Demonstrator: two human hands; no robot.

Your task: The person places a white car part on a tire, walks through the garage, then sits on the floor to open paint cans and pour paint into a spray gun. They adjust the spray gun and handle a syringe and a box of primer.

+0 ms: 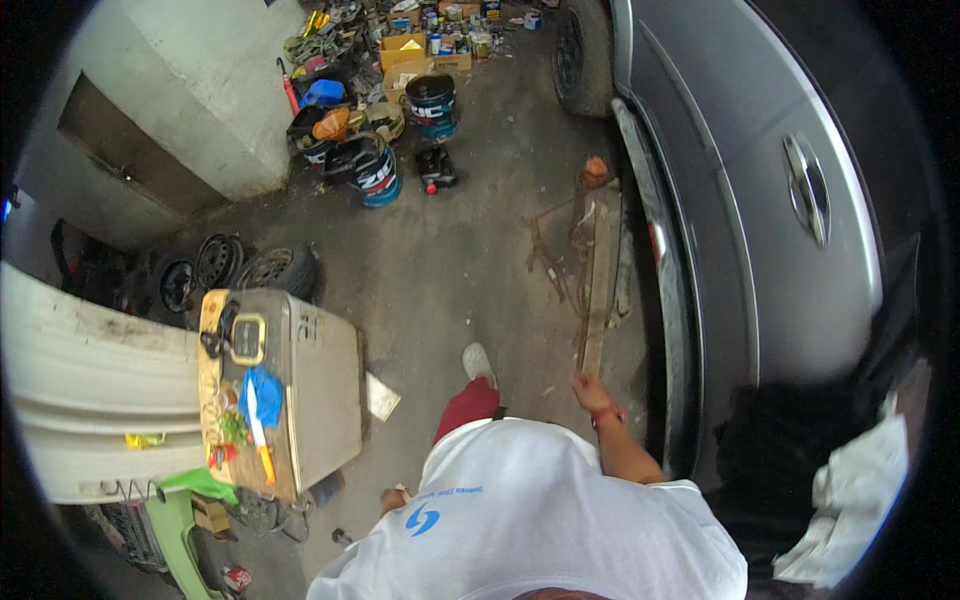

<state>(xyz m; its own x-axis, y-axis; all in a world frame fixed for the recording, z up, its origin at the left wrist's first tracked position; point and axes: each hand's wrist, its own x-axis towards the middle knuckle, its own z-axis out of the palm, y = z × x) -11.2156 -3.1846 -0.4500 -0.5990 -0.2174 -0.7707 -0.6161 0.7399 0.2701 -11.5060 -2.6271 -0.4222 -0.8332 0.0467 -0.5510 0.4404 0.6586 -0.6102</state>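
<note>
My right hand [590, 390] hangs out in front of my right side, with a red band [608, 414] at the wrist. Its fingers look curled; anything inside them is too small to tell. Below it in the picture's depth lies a long wooden plank [597, 290] on the floor; I cannot see any contact. Low by my left side, my left hand [391, 499] is partly hidden by my white shirt [560, 500]. Its fingers seem closed around a small pale thing [404, 491] whose kind I cannot make out.
A grey car [720, 210] stands along the right. At the left, a worn box-shaped cabinet [330, 390] bears a knife [259, 425] and a blue bag [262, 388]. Wheels [275, 270] lie behind it. Buckets [378, 180], a black container [435, 168] and boxes [402, 50] crowd the far end.
</note>
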